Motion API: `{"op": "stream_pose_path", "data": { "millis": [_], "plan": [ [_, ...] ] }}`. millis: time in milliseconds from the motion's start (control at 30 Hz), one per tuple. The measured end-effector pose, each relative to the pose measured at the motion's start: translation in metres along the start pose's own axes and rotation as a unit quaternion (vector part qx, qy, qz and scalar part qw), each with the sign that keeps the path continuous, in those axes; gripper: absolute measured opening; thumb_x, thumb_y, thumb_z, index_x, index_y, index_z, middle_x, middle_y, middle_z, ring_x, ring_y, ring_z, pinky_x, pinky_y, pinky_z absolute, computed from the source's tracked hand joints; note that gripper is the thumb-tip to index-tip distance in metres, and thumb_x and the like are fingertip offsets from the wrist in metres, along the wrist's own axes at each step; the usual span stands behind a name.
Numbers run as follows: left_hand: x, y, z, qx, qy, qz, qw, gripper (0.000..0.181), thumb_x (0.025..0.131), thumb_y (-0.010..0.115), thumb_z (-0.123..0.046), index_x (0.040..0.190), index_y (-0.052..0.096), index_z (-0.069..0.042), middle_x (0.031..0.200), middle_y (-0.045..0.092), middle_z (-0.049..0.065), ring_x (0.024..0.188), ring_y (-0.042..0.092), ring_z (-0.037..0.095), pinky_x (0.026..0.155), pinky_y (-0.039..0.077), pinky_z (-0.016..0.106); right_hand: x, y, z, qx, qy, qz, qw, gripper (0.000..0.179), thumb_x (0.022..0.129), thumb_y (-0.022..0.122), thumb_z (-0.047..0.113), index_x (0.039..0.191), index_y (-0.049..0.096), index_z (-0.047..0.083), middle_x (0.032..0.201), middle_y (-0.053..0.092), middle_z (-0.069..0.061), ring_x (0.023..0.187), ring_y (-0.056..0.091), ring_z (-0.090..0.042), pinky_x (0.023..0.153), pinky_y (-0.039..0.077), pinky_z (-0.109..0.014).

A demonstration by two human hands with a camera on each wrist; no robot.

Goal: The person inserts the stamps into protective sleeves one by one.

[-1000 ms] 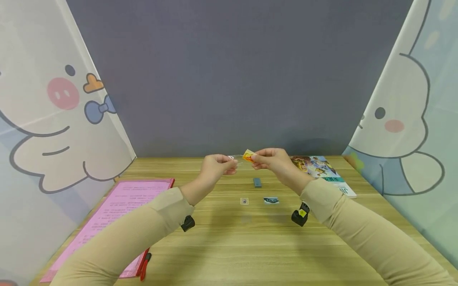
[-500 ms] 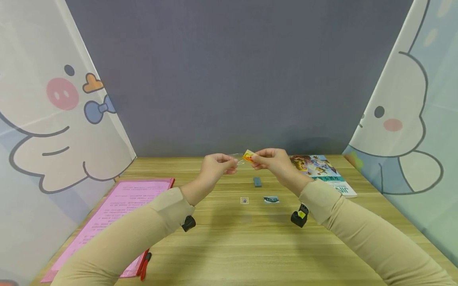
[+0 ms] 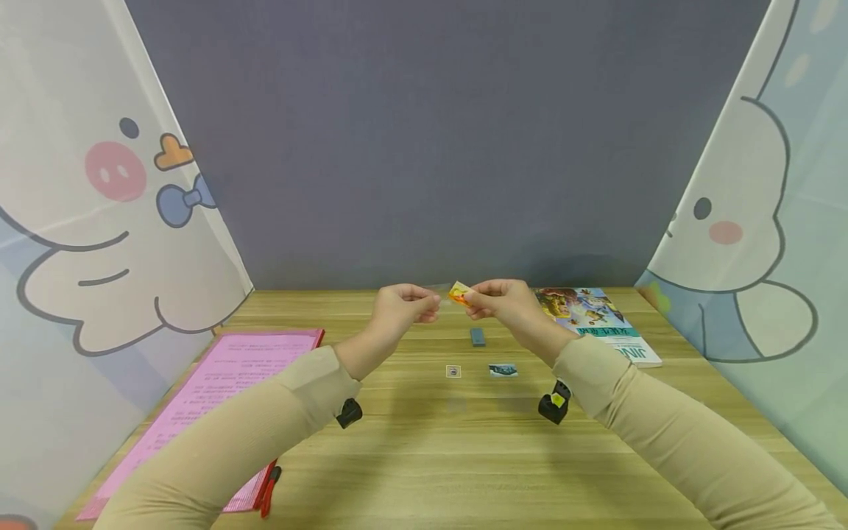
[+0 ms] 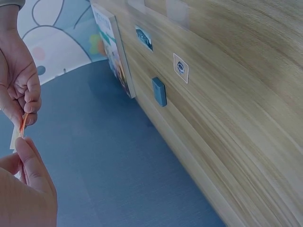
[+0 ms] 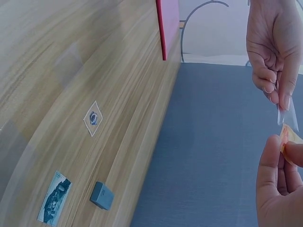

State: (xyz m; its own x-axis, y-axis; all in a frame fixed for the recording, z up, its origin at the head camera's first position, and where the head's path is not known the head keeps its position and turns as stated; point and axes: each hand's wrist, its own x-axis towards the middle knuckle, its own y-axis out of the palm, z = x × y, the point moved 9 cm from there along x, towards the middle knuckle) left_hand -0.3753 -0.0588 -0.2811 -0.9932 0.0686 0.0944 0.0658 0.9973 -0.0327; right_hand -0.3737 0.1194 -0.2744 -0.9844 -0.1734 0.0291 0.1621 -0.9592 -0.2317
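Held up over the table's far edge, my left hand [image 3: 404, 305] pinches a small clear plastic sleeve [image 5: 287, 116] between thumb and fingers. My right hand [image 3: 506, 302] pinches a small yellow-and-orange stamp-like piece [image 3: 458, 292] right beside it. In the right wrist view the piece's corner is at the sleeve's lower end; whether it is inside cannot be told. On the table below lie a small square stamp [image 3: 453, 372] with a round dark motif and a teal picture stamp [image 3: 503, 370]. Behind them is a small blue-grey block [image 3: 477, 338], resembling an eraser.
A pink zip folder [image 3: 265, 353] with printed text and a red-trimmed edge lies at left, its red pull [image 3: 268, 493] near the front. At right lies an illustrated book [image 3: 596, 316]. Faint translucent rectangles [image 5: 68, 64] show on the wooden table [image 3: 424, 471]. A dark panel [image 3: 424, 147] stands behind.
My right hand with the yellow-and-orange piece has shifted very slightly, and the clear sleeve's angle has changed a little. My left hand and the things on the table stay in place.
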Motion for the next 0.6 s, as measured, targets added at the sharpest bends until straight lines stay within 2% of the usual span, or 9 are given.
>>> {"op": "stream_pose_path", "data": {
  "millis": [100, 300, 600],
  "plan": [
    [0.0002, -0.0006, -0.0001, 0.001, 0.0, 0.002, 1.0, 0.018, 0.088, 0.071, -0.007, 0.099, 0.069, 0.006, 0.086, 0.072, 0.014, 0.07, 0.07, 0.016, 0.072, 0.062, 0.03, 0.0001, 0.0013, -0.0003, -0.005, 0.002, 0.003, 1.0, 0.028, 0.093, 0.067, 0.02, 0.113, 0.065, -0.001, 0.09, 0.071, -0.004, 0.077, 0.069, -0.013, 0.092, 0.057, -0.038],
    [-0.0005, -0.0023, 0.0001, 0.002, -0.005, -0.005, 1.0, 0.017, 0.088, 0.071, -0.006, 0.099, 0.07, 0.007, 0.084, 0.071, 0.014, 0.064, 0.068, 0.012, 0.08, 0.061, 0.04, 0.0009, 0.003, -0.0014, -0.023, 0.011, 0.006, 0.9997, 0.028, 0.093, 0.068, 0.022, 0.111, 0.067, 0.0, 0.085, 0.07, -0.002, 0.074, 0.068, -0.014, 0.082, 0.06, -0.034],
    [-0.0028, -0.0024, -0.0011, 0.008, 0.003, -0.005, 0.9999, 0.018, 0.088, 0.071, -0.007, 0.098, 0.069, 0.007, 0.088, 0.07, 0.016, 0.067, 0.068, 0.014, 0.07, 0.062, 0.029, 0.0006, 0.0039, -0.004, -0.048, 0.01, 0.012, 0.9987, 0.031, 0.093, 0.068, 0.024, 0.113, 0.066, 0.001, 0.089, 0.071, -0.003, 0.075, 0.068, -0.014, 0.082, 0.06, -0.033]
  ]
}}
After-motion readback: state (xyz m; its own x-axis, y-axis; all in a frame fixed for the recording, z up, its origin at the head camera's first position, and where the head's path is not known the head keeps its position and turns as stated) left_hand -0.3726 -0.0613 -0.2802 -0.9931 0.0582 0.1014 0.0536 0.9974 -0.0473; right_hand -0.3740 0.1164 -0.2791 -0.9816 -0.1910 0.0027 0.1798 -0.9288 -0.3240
